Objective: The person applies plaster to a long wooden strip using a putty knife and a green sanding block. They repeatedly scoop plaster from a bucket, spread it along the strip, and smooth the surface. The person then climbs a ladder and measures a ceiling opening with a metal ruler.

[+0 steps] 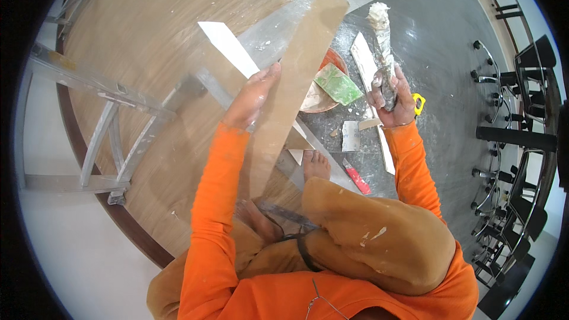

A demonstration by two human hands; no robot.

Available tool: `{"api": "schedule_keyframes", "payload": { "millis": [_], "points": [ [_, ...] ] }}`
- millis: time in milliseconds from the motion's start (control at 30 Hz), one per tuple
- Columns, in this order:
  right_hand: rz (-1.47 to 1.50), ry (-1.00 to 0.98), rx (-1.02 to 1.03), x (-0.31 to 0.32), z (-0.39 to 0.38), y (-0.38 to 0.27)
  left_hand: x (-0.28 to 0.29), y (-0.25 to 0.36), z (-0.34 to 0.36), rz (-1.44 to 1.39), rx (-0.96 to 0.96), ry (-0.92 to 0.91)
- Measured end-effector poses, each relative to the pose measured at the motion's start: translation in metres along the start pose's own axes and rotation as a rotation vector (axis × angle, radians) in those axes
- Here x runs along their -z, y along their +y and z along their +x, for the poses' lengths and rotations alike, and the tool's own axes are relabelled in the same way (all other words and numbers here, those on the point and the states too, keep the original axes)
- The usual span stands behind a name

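Steadying a long brown strip [302, 53] with the left hand [252, 98], fingers pressed together and lying flat along its edge, the strip rising tilted up and away in front of the chest, above the curved wood-look surface [136, 35]. Gripping a plaster-caked tool [382, 35] in the right hand [397, 98], fingers wrapped tight round its lower part, the crusted end pointing upward over the grey floor [438, 41]. Judging the risks: possibly letting the strip slide or swing, being held along one edge only and looking thin enough to bend; probably shedding lumps of plaster from the tool onto the things below; perhaps losing balance, working perched up high with one bare foot [316, 165] on a narrow rung. Looking down past the knees at an orange basin [338, 62], a green float [338, 85] lying across it, white offcuts and a red-handled scraper [357, 179] scattered on the dusty, plaster-flecked floor. Standing at the left, an aluminium ladder [112, 124] against the wood-look curve; lining the right side of the room, dark chairs [521, 124] on wheeled bases.
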State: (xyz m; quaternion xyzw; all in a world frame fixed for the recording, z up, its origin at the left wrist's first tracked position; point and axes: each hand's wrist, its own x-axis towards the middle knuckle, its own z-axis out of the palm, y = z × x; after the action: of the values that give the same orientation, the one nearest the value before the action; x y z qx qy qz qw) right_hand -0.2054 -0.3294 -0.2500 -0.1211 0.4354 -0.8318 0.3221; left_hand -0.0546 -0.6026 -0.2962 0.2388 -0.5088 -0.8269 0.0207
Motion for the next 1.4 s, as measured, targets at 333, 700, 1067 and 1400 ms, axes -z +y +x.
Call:
{"api": "schedule_keyframes", "payload": {
  "millis": [333,700,1067,1400],
  "points": [
    [-0.057,-0.027,0.076,0.055,0.015,0.008,0.012,-0.043,0.012,0.836,-0.197,-0.185],
    [-0.192,0.230,0.095,-0.042,-0.106,-0.173,-0.116,0.124,-0.160,1.243,-0.136,-0.461],
    [0.030,-0.133,0.294,-0.139,-0.128,-0.266,-0.122,0.278,-0.279,1.237,-0.369,-0.360],
    [0.129,-0.256,0.296,-0.131,-0.122,-0.270,-0.071,0.212,-0.325,1.199,-0.004,-0.450]
  ]
}}
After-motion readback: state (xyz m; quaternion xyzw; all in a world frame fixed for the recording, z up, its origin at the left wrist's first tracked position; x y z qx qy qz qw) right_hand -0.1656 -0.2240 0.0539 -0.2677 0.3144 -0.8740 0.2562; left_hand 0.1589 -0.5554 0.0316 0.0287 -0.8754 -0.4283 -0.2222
